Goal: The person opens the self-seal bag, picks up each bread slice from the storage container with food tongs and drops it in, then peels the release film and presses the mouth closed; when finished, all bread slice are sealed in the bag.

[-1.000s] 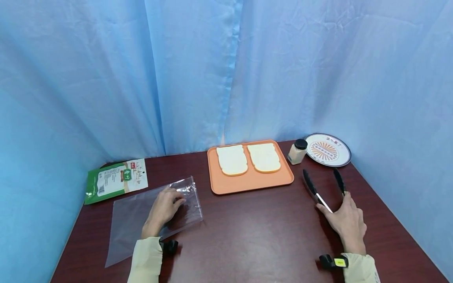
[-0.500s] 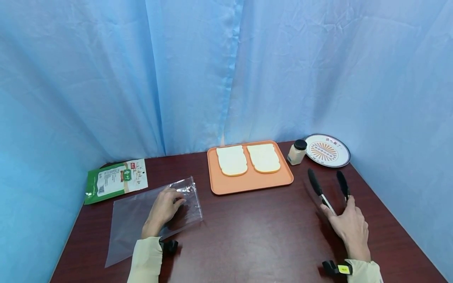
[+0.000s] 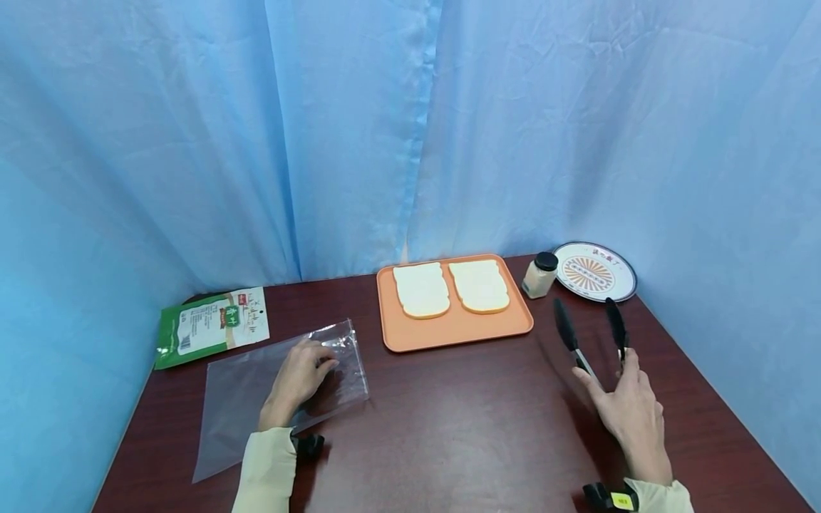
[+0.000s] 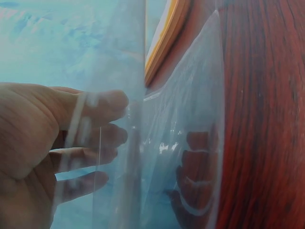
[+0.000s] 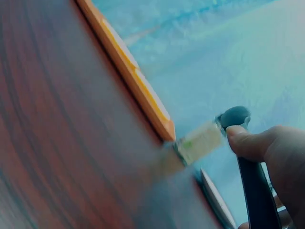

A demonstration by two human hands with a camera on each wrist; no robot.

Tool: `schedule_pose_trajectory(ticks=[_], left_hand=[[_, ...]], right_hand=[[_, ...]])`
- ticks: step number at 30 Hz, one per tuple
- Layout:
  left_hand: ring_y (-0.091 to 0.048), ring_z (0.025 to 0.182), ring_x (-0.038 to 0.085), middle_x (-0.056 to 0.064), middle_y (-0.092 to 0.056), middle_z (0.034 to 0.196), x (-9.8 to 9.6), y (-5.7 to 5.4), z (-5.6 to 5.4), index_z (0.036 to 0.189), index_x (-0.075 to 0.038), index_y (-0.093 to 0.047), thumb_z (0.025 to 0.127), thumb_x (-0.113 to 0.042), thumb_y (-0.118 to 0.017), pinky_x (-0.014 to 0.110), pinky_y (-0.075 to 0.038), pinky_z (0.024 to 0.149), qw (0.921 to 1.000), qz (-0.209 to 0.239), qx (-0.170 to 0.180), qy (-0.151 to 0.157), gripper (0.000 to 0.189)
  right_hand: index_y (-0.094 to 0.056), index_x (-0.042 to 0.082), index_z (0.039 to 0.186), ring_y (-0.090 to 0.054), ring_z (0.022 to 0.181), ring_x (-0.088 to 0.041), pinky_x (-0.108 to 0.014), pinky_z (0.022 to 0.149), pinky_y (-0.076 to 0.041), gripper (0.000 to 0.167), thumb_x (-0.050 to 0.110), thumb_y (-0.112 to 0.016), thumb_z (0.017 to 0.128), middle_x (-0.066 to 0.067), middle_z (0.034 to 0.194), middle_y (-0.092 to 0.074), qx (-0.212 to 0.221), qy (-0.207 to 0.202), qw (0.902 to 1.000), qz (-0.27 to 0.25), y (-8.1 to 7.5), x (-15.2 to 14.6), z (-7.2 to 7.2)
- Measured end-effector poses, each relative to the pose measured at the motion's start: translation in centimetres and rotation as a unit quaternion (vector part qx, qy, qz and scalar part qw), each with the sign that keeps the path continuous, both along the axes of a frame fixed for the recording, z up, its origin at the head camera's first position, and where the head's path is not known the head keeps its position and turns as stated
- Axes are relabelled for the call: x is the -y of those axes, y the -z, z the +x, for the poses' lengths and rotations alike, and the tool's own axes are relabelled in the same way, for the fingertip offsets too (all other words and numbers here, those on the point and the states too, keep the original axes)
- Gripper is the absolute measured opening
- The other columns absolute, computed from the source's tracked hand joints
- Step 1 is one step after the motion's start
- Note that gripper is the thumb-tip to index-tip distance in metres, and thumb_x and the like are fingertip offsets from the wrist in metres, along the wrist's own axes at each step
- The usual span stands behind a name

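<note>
Plastic bag [image 3: 239,390] at your L hand [image 3: 301,377], can't tell if pinching; R hand [image 3: 633,420] grips spread tongs [image 3: 567,329] over tbl. [image 3: 449,434] Step, prob.: readying tongs. Next likely calls for firm R grip, steady bag.

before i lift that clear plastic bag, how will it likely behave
The bag would likely flop or crumple, looking like thin, see-through film. It is probably light for its size, with no contents visible. Its glossy glare hints it may be slippery.
</note>
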State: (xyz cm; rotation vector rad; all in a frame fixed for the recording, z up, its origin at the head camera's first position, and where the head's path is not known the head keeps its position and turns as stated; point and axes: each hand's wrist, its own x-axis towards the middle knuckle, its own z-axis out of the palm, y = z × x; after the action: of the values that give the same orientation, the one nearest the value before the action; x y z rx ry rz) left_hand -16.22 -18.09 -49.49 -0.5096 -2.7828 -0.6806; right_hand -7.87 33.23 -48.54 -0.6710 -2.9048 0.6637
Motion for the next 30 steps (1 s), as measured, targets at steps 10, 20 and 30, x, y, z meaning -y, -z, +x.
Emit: schedule_pose_trajectory(ticks=[10, 20, 30], left_hand=[[-0.063, 0.082, 0.023, 0.005, -0.073, 0.083, -0.1, 0.0, -0.1, 0.086, -0.007, -0.078, 0.083, -0.009, -0.079, 0.046, -0.054, 0.090, 1.0000, -0.001, 0.008, -0.004, 0.004], [-0.062, 0.081, 0.021, 0.005, -0.072, 0.083, 0.0, -0.2, -0.1, 0.088, -0.008, -0.079, 0.084, -0.009, -0.078, 0.043, -0.055, 0.079, 0.9999, -0.002, 0.012, -0.006, 0.004], [-0.062, 0.080, 0.020, 0.004, -0.072, 0.082, 0.0, -0.1, -0.1, 0.087, -0.006, -0.078, 0.085, -0.013, -0.078, 0.044, -0.054, 0.085, 0.9999, -0.004, 0.015, -0.005, 0.008]], right_hand=[[-0.016, 0.004, 0.158, -0.061, 0.098, -0.054, -0.064, 0.071, -0.048, 0.112, 0.071, -0.064, 0.083, -0.031, 0.122, -0.054, -0.028, -0.046, 0.9986, 0.006, -1.1, 3.2, -0.1], [-0.010, 0.002, 0.159, -0.059, 0.100, -0.058, -0.065, 0.073, -0.050, 0.119, 0.080, -0.056, 0.082, -0.038, 0.137, -0.044, 0.019, -0.086, 0.9959, 0.021, -1.0, 5.1, -1.1], [-0.014, -0.002, 0.158, -0.063, 0.085, -0.051, -0.059, 0.067, -0.052, 0.116, 0.076, -0.059, 0.084, -0.039, 0.134, -0.046, 0.035, -0.105, 0.9929, 0.043, -0.9, 7.1, -2.7]])
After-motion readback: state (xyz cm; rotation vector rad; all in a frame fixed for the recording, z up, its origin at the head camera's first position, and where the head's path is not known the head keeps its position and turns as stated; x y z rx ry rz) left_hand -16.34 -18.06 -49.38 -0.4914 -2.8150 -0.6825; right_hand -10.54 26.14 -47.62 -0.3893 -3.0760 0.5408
